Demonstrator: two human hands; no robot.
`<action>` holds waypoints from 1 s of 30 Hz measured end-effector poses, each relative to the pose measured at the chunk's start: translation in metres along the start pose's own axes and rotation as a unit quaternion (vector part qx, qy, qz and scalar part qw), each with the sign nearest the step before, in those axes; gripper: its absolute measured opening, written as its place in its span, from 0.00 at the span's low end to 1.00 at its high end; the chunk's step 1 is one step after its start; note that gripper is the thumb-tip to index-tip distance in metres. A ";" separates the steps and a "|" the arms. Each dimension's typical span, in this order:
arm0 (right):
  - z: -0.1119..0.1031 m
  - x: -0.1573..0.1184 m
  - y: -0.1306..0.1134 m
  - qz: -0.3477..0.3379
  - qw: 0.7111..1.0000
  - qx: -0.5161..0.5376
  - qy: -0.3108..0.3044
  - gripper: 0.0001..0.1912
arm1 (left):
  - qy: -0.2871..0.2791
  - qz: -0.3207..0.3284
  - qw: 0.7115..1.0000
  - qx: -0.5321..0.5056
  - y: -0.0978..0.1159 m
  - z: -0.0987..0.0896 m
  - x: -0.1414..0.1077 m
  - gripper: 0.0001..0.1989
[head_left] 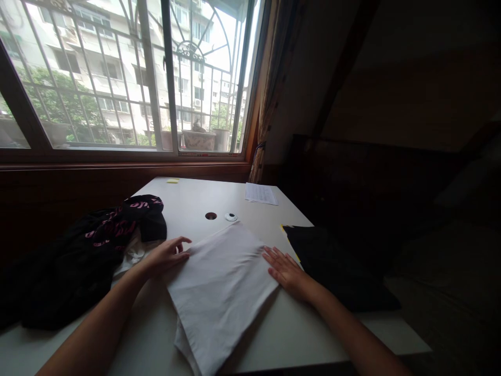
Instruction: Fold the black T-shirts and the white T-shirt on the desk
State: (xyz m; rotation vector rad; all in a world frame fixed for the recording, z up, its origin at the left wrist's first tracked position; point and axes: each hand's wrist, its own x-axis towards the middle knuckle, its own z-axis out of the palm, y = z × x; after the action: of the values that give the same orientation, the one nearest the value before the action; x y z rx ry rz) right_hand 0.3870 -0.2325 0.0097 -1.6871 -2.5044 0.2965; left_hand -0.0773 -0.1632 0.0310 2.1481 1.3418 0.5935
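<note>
A white cloth garment [225,292], folded into a rough diamond, lies on the white table [195,196], and its lowest corner reaches the table's front edge. My left hand [166,256] is at the cloth's left edge, fingers apart and slightly curled; whether the fingertips touch it I cannot tell. On the right edge, my right hand [287,271] rests flat with fingers stretched over the fabric. Neither hand grips anything. What kind of garment it is does not show.
Black clothing with pink lettering [113,235] is heaped at the left, with white fabric under it. Folded dark cloth [336,266] lies at the right. Farther back are a round hole [211,215], a round cap [231,216], paper sheets [261,194] and a yellow note [173,180].
</note>
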 end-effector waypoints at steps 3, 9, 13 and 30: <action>-0.001 0.012 0.007 0.022 1.000 -0.001 0.002 0.29 | -0.018 -0.025 0.999 -0.021 0.000 -0.001 -0.001 0.29; -0.003 0.044 0.016 0.056 0.998 -0.004 0.014 0.30 | -0.098 -0.063 0.989 -0.096 0.001 -0.012 -0.012 0.34; 0.001 0.072 0.022 0.100 0.993 -0.007 0.063 0.30 | -0.161 -0.098 0.973 -0.134 0.016 -0.025 -0.025 0.32; 0.023 0.071 0.020 0.195 0.938 0.155 0.243 0.18 | -0.106 -0.082 0.977 -0.167 0.025 -0.018 -0.021 0.44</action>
State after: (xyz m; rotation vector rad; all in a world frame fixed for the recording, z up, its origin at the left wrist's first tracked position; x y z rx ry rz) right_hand 0.3734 -0.1617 -0.0185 -1.8335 -1.6756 0.2490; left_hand -0.0802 -0.1873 0.0591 1.7572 1.1936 0.4707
